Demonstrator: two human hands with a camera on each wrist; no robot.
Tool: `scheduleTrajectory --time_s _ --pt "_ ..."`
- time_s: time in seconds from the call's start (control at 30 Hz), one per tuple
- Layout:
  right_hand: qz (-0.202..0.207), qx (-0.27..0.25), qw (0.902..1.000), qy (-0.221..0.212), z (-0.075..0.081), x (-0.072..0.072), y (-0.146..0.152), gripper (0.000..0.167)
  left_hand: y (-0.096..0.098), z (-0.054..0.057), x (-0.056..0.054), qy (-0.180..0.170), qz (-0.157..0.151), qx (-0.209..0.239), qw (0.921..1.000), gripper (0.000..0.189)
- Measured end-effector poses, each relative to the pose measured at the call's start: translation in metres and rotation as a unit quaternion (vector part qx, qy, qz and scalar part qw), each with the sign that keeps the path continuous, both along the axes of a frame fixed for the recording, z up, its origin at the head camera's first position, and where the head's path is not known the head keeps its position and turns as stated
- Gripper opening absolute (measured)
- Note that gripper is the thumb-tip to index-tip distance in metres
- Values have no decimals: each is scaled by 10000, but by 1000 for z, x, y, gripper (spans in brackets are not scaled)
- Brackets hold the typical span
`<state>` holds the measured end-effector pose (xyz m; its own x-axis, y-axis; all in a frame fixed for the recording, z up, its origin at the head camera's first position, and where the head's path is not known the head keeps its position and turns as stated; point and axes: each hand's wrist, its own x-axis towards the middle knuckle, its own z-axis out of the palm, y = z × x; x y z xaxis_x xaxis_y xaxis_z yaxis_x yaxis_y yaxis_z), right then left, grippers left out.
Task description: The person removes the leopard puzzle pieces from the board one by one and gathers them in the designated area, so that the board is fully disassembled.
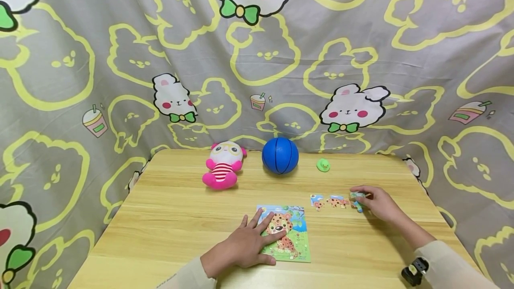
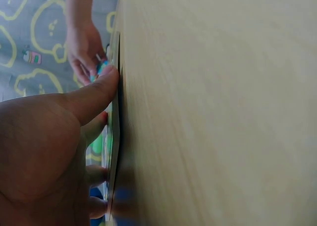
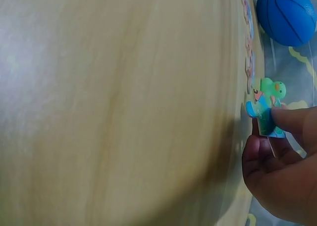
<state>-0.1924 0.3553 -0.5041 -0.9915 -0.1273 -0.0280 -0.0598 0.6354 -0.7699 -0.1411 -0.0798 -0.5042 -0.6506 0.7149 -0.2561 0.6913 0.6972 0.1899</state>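
Note:
A square jigsaw puzzle (image 1: 303, 246) with a spotted leopard cub, green grass and blue sky lies at the front middle of the table. My left hand (image 1: 246, 243) rests across its left side with the fingers spread, hiding part of the picture. In the left wrist view, the thumb (image 2: 101, 89) lies along the board's edge. Off to the right, my right hand (image 1: 379, 203) pinches a blue-green puzzle piece (image 3: 266, 118) between thumb and fingers. Just left of that hand, more puzzle pieces (image 1: 338, 201) with spotted fur and sky lie in a row on the table.
Along the back of the wooden table (image 1: 160, 226) are a pink-and-white plush toy (image 1: 222, 171), a blue ball (image 1: 280, 155) and a small green duck (image 1: 323, 164). A grey patterned curtain (image 1: 281, 92) hangs behind and at both sides.

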Motion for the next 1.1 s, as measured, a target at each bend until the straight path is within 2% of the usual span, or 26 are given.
scheduleTrajectory --time_s 0.13,0.4,0.73,1.1 --pt "-49 249 9996 119 -4 -1 1 28 0 0 0 -2 2 10 10000 75" --pt "-109 904 9935 679 -10 -3 2 20 0 0 0 -27 13 -11 10000 74" --pt "-126 935 9938 597 -14 -5 4 20 0 0 0 -25 9 -38 10000 74" --pt "-15 913 9933 702 -18 -7 9 18 1 2 0 -10 2 -16 10000 74"
